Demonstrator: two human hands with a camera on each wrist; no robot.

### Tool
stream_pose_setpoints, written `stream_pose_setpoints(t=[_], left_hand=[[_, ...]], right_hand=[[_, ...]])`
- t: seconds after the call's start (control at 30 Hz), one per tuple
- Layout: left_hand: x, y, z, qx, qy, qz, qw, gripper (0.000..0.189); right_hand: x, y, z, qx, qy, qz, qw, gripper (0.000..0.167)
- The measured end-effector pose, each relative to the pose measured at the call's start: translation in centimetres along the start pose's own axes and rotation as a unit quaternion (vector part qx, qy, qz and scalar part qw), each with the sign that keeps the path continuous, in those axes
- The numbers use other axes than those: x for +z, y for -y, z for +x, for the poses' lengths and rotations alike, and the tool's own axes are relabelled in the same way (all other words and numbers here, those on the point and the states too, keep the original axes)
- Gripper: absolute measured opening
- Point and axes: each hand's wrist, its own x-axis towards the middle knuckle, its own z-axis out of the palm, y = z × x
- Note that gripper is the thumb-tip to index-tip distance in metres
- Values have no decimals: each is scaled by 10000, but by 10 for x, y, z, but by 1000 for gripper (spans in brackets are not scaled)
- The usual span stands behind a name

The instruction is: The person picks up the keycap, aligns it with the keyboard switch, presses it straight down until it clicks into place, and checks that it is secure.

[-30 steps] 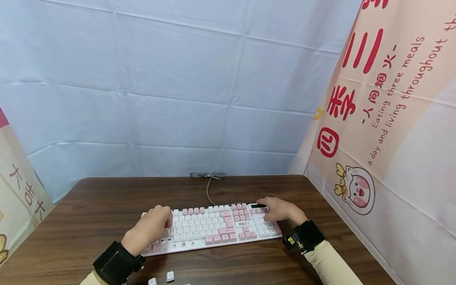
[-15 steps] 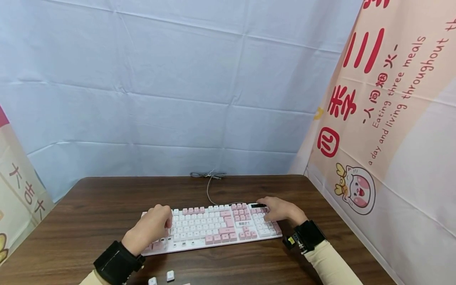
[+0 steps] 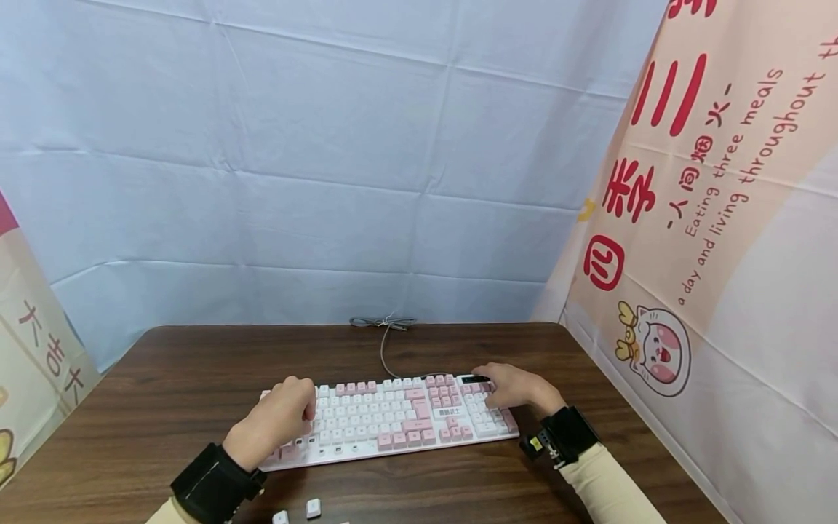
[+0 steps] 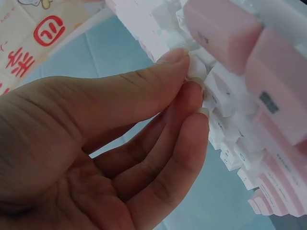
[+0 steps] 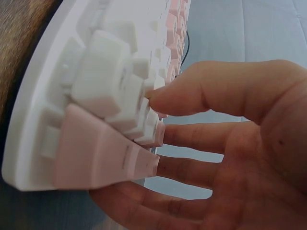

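Note:
A white and pink keyboard (image 3: 366, 418) lies across the table, its left end partly covered by my left hand (image 3: 278, 418). In the left wrist view, the thumb and fingertips of that hand pinch a white keycap (image 4: 197, 68) among the keys. My right hand (image 3: 517, 384) holds the keyboard's right end. In the right wrist view, its thumb rests on the white number keys (image 5: 127, 108), while the other fingers reach past the pink key (image 5: 91, 151) to the keyboard's edge. Several dark spots without keycaps show along the keyboard's front row.
Two loose white keycaps (image 3: 313, 508) lie on the brown table (image 3: 419, 487) in front of the keyboard, with a sliver of something pale at the frame's bottom edge. A bundled cable (image 3: 382, 322) rests at the back. Blue cloth (image 3: 327, 182) hangs behind the table.

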Motion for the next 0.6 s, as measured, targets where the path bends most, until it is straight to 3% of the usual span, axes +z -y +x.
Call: stream_pose_setpoints(t=[0.6], left_hand=[[1,2,0,-35,-61,184,9998,26]], right_hand=[[0,1,1,54,-14,-178,9998,67]])
